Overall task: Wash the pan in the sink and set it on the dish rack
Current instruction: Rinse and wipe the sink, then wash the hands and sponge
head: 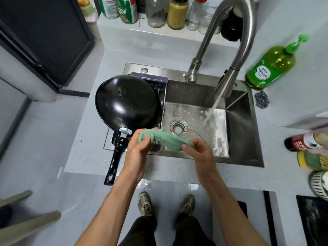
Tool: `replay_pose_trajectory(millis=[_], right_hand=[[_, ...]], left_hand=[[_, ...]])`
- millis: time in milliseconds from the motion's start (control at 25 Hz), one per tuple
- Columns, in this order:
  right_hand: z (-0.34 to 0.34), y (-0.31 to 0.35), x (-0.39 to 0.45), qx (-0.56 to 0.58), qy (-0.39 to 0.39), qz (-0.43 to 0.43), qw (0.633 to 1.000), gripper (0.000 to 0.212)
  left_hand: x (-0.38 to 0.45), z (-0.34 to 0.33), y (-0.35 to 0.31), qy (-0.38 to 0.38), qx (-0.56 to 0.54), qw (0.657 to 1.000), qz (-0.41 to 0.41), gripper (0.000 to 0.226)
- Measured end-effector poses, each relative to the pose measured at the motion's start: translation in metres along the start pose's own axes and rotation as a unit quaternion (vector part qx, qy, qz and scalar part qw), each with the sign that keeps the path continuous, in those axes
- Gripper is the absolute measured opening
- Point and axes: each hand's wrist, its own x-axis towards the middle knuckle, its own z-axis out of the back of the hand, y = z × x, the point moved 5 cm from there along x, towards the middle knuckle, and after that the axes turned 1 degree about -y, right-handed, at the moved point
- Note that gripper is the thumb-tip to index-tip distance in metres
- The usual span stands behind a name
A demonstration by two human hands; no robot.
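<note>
A black pan (126,102) lies bottom-up on the dish rack (156,82) over the left part of the steel sink (239,125), wet with droplets, its black handle (115,157) pointing toward me over the counter edge. My left hand (137,153) and my right hand (200,153) each pinch one end of a green cloth (165,138), stretched between them above the sink's front edge. Water runs from the tap (229,79) into the basin, right of the drain (178,128).
A green dish soap bottle (271,66) and a steel scourer (262,99) sit on the counter right of the sink. Bottles and jars (177,13) line the ledge behind. A dark sauce bottle (301,142) and sponges (310,160) lie at the right edge.
</note>
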Motion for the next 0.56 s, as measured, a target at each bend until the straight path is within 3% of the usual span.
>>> replay_pose_trajectory(millis=[80, 200, 280, 360, 440, 560], right_hand=[[0.003, 0.0, -0.008, -0.006, 0.025, 0.003, 1.0, 0.03], [0.015, 0.002, -0.009, 0.05, 0.026, -0.011, 0.998, 0.032], [0.024, 0.004, -0.01, 0.084, 0.019, -0.034, 0.996, 0.03], [0.027, 0.003, -0.012, 0.075, 0.035, -0.061, 0.995, 0.036], [0.029, 0.004, -0.015, 0.026, 0.071, -0.067, 0.995, 0.046], [0.031, 0.01, -0.02, -0.064, 0.128, -0.057, 0.988, 0.056]], left_hand=[[-0.006, -0.002, 0.011, 0.018, -0.05, 0.998, 0.022, 0.022], [-0.014, -0.004, 0.036, 0.011, -0.045, 0.994, 0.101, 0.051], [-0.021, -0.002, 0.049, -0.017, 0.043, 0.99, 0.136, 0.063], [-0.031, -0.001, 0.054, -0.066, 0.203, 0.97, 0.117, 0.059], [-0.042, -0.016, 0.06, -0.02, 0.284, 0.955, 0.086, 0.056], [-0.052, -0.052, 0.073, 0.092, 0.293, 0.949, 0.07, 0.058]])
